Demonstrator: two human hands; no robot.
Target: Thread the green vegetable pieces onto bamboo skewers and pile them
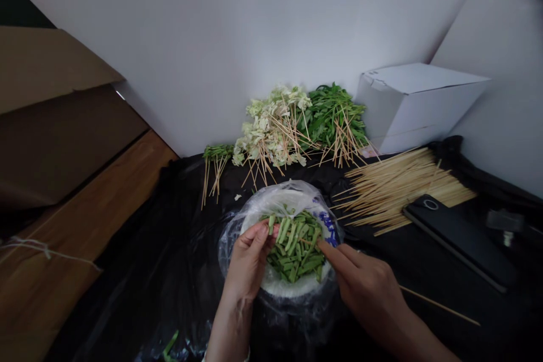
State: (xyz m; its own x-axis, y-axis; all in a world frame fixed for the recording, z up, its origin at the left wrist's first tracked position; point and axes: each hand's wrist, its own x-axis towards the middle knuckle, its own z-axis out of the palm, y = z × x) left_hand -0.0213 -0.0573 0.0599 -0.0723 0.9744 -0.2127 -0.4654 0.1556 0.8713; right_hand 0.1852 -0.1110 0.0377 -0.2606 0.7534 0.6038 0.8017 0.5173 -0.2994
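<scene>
My left hand (251, 251) pinches a piece of green bean (271, 224) between thumb and fingers above the bowl. My right hand (365, 274) is closed around a bamboo skewer (441, 305), whose long tail sticks out behind it to the right. Between the hands, several cut bean pieces (292, 236) lie side by side in line with the skewer; its tip is hidden. Beneath them, a white bowl with blue markings (331, 229), lined with clear plastic film (254, 203), holds a heap of cut green beans (297, 266).
Behind the bowl lie skewered pale leaves (271, 119), skewered dark greens (335, 107) and a small skewered green bunch (218, 151). On the right are loose skewers (390, 186), a phone (458, 243) and a white box (424, 102). Black plastic sheeting (186, 249) covers the surface; cardboard (55, 124) stands left.
</scene>
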